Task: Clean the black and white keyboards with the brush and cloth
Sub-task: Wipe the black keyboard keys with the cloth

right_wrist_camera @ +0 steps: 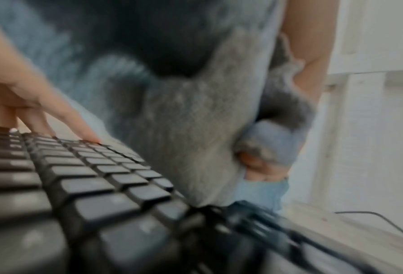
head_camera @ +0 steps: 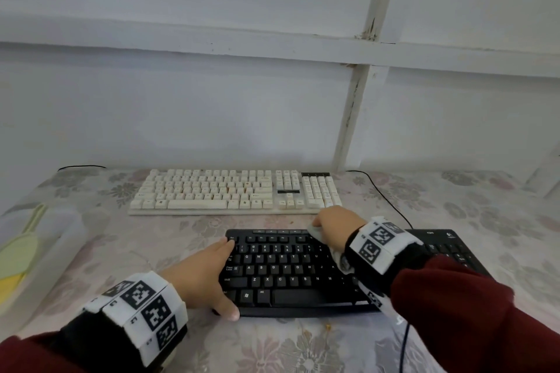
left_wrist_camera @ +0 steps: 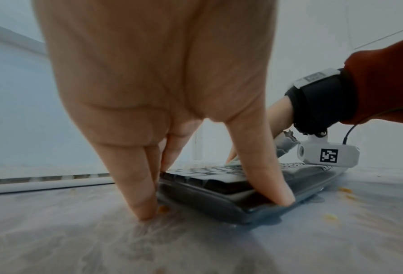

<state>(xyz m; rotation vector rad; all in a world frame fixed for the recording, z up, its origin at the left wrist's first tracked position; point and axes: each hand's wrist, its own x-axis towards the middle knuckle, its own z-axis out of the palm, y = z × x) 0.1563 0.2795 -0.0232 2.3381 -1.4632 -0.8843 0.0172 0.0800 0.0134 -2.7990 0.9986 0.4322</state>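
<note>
I am wiping the black keyboard (head_camera: 306, 269) with the cloth (right_wrist_camera: 195, 129).

My right hand (head_camera: 333, 227) is gripping the bunched grey cloth against the top key rows; my left hand (head_camera: 206, 275), fingers straight and spread, is bracing the keyboard's left end. The white keyboard (head_camera: 233, 191) is lying just behind on the floral tablecloth (head_camera: 303, 345).

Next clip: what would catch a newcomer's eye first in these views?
First, the two keyboards on the flowered tablecloth: the black keyboard near the person, the white keyboard behind it by the wall. The right hand grips a grey cloth against the black keyboard's top rows, while the left hand braces its left end, fingers straight. Orange crumbs lie on the tablecloth beside it.
</note>
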